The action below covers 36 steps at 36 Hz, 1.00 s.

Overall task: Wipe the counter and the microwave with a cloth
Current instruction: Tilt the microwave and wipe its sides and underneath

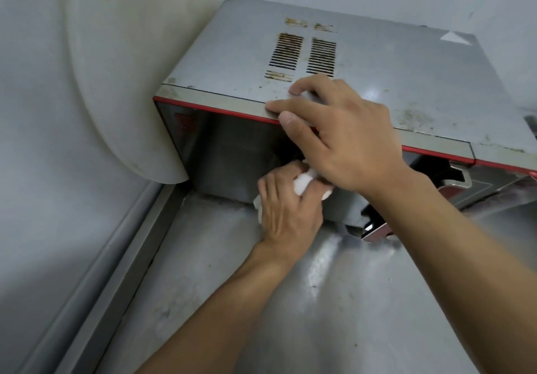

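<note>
Cloth [302,184] bunched in clenched left grip [286,208], pressed on door [226,152] of microwave [377,62], just above bench [319,301]. Right grip [343,138] released, fingers [290,106] flat on top edge above, bracing. Best: firm overlapping strokes outward from grip, refold cloth when soiled.

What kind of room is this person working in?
Most likely a kitchen, maybe a commercial one: a microwave with grease-stained vents stands on a steel counter in a corner, and the left hand holds a white cloth against its front.
</note>
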### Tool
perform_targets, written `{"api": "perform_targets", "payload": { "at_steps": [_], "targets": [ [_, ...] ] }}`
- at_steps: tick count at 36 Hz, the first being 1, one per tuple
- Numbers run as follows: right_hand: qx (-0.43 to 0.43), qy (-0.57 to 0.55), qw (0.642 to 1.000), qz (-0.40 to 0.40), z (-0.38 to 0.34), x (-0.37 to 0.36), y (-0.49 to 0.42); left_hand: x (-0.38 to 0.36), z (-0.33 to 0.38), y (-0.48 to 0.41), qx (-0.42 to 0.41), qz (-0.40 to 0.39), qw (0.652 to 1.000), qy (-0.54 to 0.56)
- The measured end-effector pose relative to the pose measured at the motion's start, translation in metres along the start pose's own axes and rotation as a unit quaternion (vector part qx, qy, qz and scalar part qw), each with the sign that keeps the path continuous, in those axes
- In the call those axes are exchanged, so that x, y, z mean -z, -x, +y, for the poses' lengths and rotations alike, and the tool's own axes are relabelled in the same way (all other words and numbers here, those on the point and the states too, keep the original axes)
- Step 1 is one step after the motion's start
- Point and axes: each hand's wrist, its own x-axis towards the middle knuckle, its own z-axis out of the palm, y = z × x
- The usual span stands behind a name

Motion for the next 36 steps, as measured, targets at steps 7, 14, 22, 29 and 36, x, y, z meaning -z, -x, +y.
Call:
{"api": "perform_targets", "payload": {
  "at_steps": [7, 14, 22, 29, 36],
  "targets": [
    [0.009, -0.006, 1.000, -0.005, 0.003, 0.000, 0.002, -0.019, -0.019, 0.066, -0.078, -0.193, 0.978, -0.019],
    [0.020, -0.030, 0.999, -0.009, 0.007, -0.001, 0.005, 0.005, -0.013, 0.077, -0.014, -0.369, 0.928, 0.046],
    [0.018, -0.180, 0.977, 0.116, -0.012, -0.030, 0.080, 0.054, -0.046, 0.087, 0.078, -0.294, 0.953, 0.016],
    [0.001, -0.014, 0.982, -0.187, -0.003, -0.138, 0.157, 0.086, -0.069, 0.027, -0.004, -0.141, 0.990, -0.008],
    [-0.078, 0.055, 0.983, -0.156, -0.014, -0.148, 0.145, 0.069, -0.031, -0.071, -0.231, -0.129, 0.964, 0.015]
  ]
}}
